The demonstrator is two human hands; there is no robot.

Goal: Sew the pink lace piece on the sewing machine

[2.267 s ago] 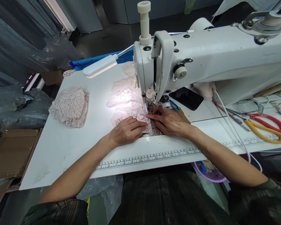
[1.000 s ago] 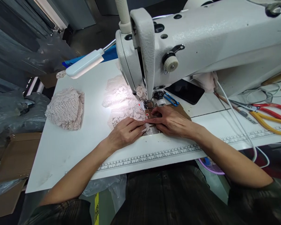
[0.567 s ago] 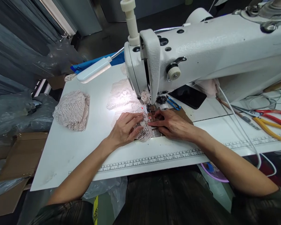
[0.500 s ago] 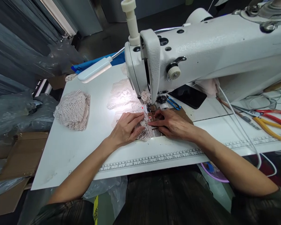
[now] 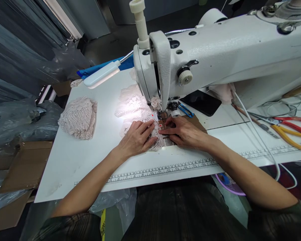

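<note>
A pale pink lace piece (image 5: 134,105) lies under the presser foot (image 5: 161,115) of a white sewing machine (image 5: 215,57), lit by the machine lamp. My left hand (image 5: 136,139) rests palm down on the lace just left of the foot, fingers stretched and slightly curled over a bunched fold. My right hand (image 5: 183,132) lies flat to the right of the foot, its fingertips pressing the lace edge against the needle plate. The two hands nearly touch in front of the needle.
A pile of lace pieces (image 5: 79,117) sits at the table's left. Blue snips (image 5: 185,109) and a black phone (image 5: 202,102) lie behind my right hand. Red and yellow scissors (image 5: 289,129) are at the far right. A printed ruler (image 5: 160,169) runs along the white table (image 5: 72,160).
My left hand has slid forward toward the presser foot and bunched the lace under its fingers. My right hand has stayed beside the foot. The camera has shifted slightly.
</note>
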